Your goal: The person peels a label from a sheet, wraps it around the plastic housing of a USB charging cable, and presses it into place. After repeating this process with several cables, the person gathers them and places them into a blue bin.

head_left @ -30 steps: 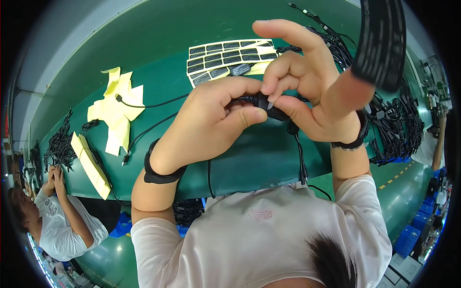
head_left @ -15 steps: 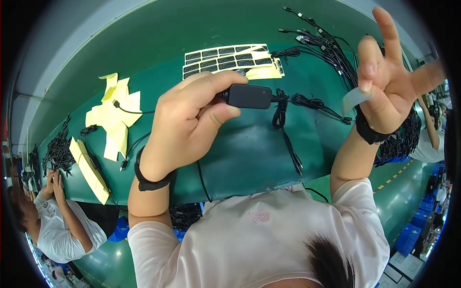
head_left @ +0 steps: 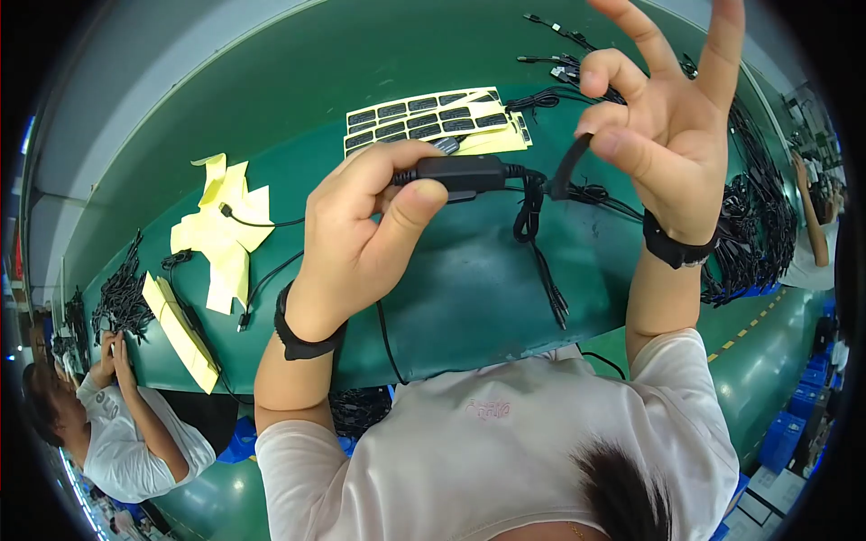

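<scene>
The left hand (head_left: 361, 243) still pinches the black adapter box (head_left: 460, 171) with its fingers. The right hand (head_left: 667, 135) has moved closer from 3 o'clock, now pinching a black strip (head_left: 568, 167), its other fingers spread.

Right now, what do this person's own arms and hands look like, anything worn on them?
Both forearms are bare. The left hand has a black band around its wrist, and the right hand wears a similar black wristband. No gloves or rings show. Short pale pinkish-white sleeves of a T-shirt cover the upper arms.
</scene>
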### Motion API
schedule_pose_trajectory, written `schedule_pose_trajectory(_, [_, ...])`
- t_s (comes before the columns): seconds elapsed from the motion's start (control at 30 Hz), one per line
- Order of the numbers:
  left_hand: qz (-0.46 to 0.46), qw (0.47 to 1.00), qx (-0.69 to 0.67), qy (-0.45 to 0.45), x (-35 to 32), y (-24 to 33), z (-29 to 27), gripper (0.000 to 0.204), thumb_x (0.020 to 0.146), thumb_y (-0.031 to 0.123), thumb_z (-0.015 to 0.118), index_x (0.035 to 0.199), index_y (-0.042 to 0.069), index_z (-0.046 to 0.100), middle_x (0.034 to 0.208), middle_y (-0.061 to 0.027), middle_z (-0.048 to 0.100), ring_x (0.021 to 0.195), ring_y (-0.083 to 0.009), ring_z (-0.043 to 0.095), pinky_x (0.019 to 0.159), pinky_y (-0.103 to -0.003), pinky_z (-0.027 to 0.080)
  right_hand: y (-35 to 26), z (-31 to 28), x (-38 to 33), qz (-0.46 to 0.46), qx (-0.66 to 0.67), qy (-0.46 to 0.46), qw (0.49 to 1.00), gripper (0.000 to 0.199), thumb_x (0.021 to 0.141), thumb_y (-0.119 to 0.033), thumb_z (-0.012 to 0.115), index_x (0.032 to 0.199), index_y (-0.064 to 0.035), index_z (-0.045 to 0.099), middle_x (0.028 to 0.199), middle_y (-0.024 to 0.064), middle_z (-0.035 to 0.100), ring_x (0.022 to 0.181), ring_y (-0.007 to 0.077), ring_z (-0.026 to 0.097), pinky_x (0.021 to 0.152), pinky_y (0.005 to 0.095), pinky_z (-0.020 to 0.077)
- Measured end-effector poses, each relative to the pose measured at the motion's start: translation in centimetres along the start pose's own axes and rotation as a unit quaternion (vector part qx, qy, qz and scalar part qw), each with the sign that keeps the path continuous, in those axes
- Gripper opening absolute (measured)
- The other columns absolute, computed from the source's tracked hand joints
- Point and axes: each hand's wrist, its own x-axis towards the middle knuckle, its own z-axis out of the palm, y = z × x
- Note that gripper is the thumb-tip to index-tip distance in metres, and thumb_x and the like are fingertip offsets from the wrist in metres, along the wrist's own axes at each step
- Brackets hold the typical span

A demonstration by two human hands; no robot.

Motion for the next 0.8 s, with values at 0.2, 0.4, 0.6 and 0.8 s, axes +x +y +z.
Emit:
schedule_pose_trajectory(0.2, [-0.026, 0.997, 0.077, -0.009, 0.4, 0.0, 0.2, 0.031, 0.085, 0.031, 0.058, 0.078, 0.0, 0.061, 0.059, -0.0034, 0.053, 0.053, -0.0111, 0.046, 0.05, -0.022, 0.038, 0.2, 0.0, -0.1, 0.043, -0.03, 0.01, 0.999, 0.114, 0.065, 0.022, 0.059, 0.139, -0.0313, -0.01, 0.127, 0.0211, 0.033, 0.086, 0.0223, 0.055, 0.064, 0.0278, 0.0541])
schedule_pose_trajectory(0.4, [-0.259, 0.962, -0.052, -0.073, 0.6, 0.8, 0.5, 0.045, 0.088, 0.036, 0.053, 0.062, 0.0, 0.058, 0.049, -0.0019, 0.048, 0.051, -0.0083, 0.048, 0.044, -0.023, 0.035, 0.5, -0.3, 0.1, 0.065, -0.043, 0.006, 0.997, 0.11, 0.068, 0.02, 0.057, 0.139, -0.0296, -0.01, 0.127, 0.0198, 0.033, 0.086, 0.0213, 0.055, 0.063, 0.0266, 0.0531])
schedule_pose_trajectory(0.6, [-0.294, 0.946, -0.112, -0.077, 0.8, 1.4, 0.7, 0.047, 0.088, 0.038, 0.051, 0.06, 0.001, 0.058, 0.051, -0.0012, 0.049, 0.054, -0.0071, 0.051, 0.045, -0.022, 0.036, 0.6, -0.6, 0.2, 0.081, -0.054, 0.003, 0.995, 0.105, 0.071, 0.018, 0.055, 0.14, -0.0278, -0.009, 0.127, 0.0185, 0.033, 0.086, 0.0202, 0.055, 0.062, 0.0253, 0.052])
schedule_pose_trajectory(0.8, [-0.302, 0.938, -0.144, -0.095, 0.8, 1.1, 0.7, 0.038, 0.086, 0.032, 0.056, 0.063, 0.001, 0.059, 0.05, -0.0009, 0.049, 0.053, -0.0065, 0.051, 0.045, -0.02, 0.035, 0.6, -1.0, 0.3, 0.103, -0.076, -0.009, 0.992, 0.1, 0.074, 0.016, 0.053, 0.14, -0.0261, -0.009, 0.126, 0.0172, 0.033, 0.086, 0.0191, 0.055, 0.061, 0.024, 0.051])
